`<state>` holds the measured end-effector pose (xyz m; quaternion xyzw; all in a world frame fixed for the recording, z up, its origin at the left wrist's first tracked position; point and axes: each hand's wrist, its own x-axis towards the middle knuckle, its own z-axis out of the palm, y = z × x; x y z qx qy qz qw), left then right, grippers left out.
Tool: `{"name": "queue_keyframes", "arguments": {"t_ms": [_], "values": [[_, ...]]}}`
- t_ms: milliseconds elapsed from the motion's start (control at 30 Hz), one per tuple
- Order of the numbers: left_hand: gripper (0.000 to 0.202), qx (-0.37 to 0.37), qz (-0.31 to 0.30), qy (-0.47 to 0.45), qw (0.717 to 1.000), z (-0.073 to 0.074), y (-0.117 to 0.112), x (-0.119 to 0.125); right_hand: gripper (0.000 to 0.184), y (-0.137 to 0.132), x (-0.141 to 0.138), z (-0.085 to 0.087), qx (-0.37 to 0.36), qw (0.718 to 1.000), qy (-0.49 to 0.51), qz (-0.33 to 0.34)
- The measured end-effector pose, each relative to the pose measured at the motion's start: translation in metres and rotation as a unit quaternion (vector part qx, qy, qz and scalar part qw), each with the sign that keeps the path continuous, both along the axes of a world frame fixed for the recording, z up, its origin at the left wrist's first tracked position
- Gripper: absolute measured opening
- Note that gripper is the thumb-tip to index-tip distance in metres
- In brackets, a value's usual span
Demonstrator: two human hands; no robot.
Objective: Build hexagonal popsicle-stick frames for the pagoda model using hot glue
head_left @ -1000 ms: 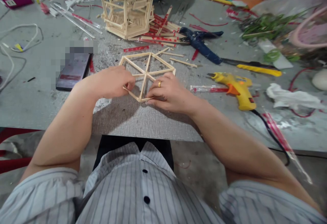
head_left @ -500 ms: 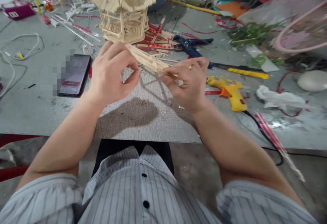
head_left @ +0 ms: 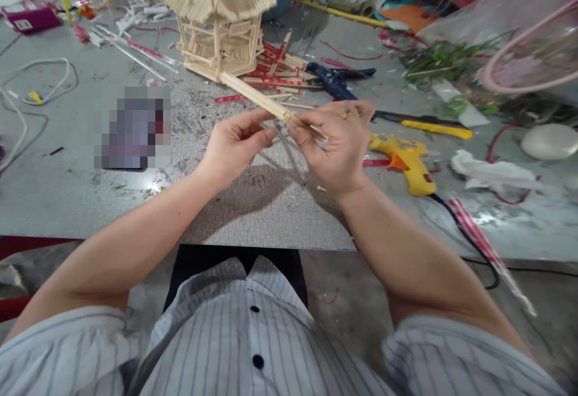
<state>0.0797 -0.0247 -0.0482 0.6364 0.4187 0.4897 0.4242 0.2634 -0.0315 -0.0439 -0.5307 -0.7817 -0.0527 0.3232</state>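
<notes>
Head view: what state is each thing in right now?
Stick frame: tilted up, seen nearly edge-on, gripped
Right hand: pinching the frame's near end
Left hand: thumb and forefinger apart; contact with frame unclear
Stick pavilion: upright, roof in place
Glue gun: lying down, corded; heat unknown
Yellow cutter: lying flat; blade unclear
White tissue: crumpled
Phone: lying flat; screen pixelated

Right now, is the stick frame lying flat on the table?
No, the right hand holds the stick frame up, seen edge-on.
</notes>
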Motion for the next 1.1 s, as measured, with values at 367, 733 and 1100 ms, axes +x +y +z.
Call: {"name": "queue_keyframes", "arguments": {"t_ms": [367,733,1100], "values": [[0.015,-0.020,-0.014,-0.040,0.999,0.005,-0.004,0.001,0.040,-0.001,-0.002,0.000,0.027,1.000,0.004,0.012],[0.016,-0.143,-0.331,0.129,0.924,0.039,-0.014,-0.024,0.046,0.007,0.004,-0.007,0.076,0.996,0.055,-0.007],[0.033,0.003,0.218,0.206,0.954,0.041,0.033,-0.073,0.030,0.013,0.005,-0.015,0.146,0.982,0.042,0.116]]}}
